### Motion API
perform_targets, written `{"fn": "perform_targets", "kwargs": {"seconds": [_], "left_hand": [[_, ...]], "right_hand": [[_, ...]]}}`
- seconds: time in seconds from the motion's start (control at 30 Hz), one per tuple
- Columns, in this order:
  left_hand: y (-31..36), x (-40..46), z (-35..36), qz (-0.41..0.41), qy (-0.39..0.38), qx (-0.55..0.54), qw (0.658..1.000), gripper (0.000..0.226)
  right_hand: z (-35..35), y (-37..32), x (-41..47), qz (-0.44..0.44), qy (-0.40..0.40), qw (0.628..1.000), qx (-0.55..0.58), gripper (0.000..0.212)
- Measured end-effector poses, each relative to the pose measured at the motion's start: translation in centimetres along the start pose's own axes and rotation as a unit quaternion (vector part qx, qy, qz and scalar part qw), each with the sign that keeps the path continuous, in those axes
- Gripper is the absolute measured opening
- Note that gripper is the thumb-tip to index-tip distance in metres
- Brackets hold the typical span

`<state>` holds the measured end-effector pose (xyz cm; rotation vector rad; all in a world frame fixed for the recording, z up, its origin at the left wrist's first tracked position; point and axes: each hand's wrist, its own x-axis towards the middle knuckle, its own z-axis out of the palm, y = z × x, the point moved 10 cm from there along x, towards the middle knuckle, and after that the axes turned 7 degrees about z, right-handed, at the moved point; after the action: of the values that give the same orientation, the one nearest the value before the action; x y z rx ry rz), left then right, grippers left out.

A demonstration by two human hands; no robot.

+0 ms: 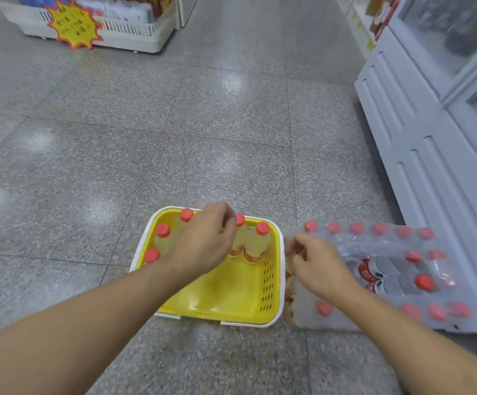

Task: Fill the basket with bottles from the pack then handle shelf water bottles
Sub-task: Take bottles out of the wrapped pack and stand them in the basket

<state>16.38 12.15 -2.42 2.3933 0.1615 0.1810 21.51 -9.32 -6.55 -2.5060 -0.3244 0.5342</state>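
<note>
Six bottles stand in the basket. Left hand hovers curled, its grasp unclear; right hand pinches the pack edge. Torn wrap might snag, tipping neighbouring bottles.

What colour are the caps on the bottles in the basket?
Red-orange caps, seen in the head view, inside the yellow basket.
</note>
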Motion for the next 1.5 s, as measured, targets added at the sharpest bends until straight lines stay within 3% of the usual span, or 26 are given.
{"fn": "perform_targets", "kwargs": {"seconds": [0.17, 0.27, 0.3, 0.33, 0.4, 0.47, 0.6, 0.73, 0.83, 0.9, 0.97, 1.1, 1.2, 1.37, 1.5], "left_hand": [[11.4, 0.8, 11.6, 0.133, -0.089, -0.041, 0.986, 0.014], [16.3, 0.3, 19.6, 0.179, -0.172, -0.059, 0.967, 0.021], [17.4, -0.1, 22.1, 0.182, -0.207, -0.052, 0.960, 0.022], [18.1, -0.6, 24.4, 0.177, -0.247, -0.030, 0.952, 0.023], [17.9, -1.6, 28.1, 0.135, -0.319, 0.035, 0.937, 0.027], [16.2, -1.2, 29.9, 0.049, -0.319, 0.038, 0.946, 0.051], [13.2, 1.2, 30.5, -0.143, -0.260, -0.071, 0.952, 0.091], [12.7, 2.1, 30.4, -0.204, -0.215, -0.144, 0.944, 0.114], [13.0, 1.5, 30.4, -0.181, -0.221, -0.133, 0.949, 0.090], [13.1, 1.0, 30.3, -0.141, -0.247, -0.061, 0.957, 0.065], [13.4, 0.8, 30.3, -0.108, -0.263, -0.014, 0.959, 0.055], [13.5, 0.8, 30.8, -0.086, -0.276, 0.015, 0.957, 0.048], [13.5, 0.8, 30.8, -0.077, -0.264, 0.007, 0.962, 0.042], [13.7, 0.6, 31.0, -0.054, -0.276, -0.004, 0.960, 0.036], [13.9, 0.5, 30.7, -0.038, -0.272, -0.010, 0.961, 0.029]], "right_hand": [[-7.8, 13.9, -1.6, 0.153, 0.115, 0.978, -0.087, 0.020], [-6.1, 20.5, -1.6, 0.219, 0.020, 0.956, -0.193, 0.019], [-5.7, 21.5, -1.4, 0.221, 0.006, 0.956, -0.191, 0.007], [-5.8, 22.3, -1.0, 0.216, 0.019, 0.963, -0.162, 0.016], [-6.1, 22.8, 0.4, 0.193, 0.043, 0.975, -0.097, 0.069], [-5.9, 22.4, 1.7, 0.179, 0.036, 0.980, -0.075, 0.108], [-6.2, 22.5, 2.9, 0.191, 0.059, 0.976, -0.084, 0.119], [-6.1, 22.4, 2.7, 0.192, 0.065, 0.974, -0.102, 0.123], [-6.8, 22.2, 2.2, 0.195, 0.079, 0.959, -0.187, 0.116], [-8.7, 21.6, 1.6, 0.183, 0.114, 0.912, -0.348, 0.089], [-9.6, 22.1, 1.1, 0.190, 0.095, 0.856, -0.471, 0.058], [-9.0, 23.7, 1.5, 0.222, 0.007, 0.799, -0.558, 0.058], [-8.1, 23.3, 2.7, 0.189, -0.026, 0.799, -0.570, 0.064], [-8.2, 22.8, 3.1, 0.101, -0.034, 0.875, -0.472, 0.071], [-7.6, 22.5, 2.7, 0.045, -0.022, 0.916, -0.399, 0.049]]}}
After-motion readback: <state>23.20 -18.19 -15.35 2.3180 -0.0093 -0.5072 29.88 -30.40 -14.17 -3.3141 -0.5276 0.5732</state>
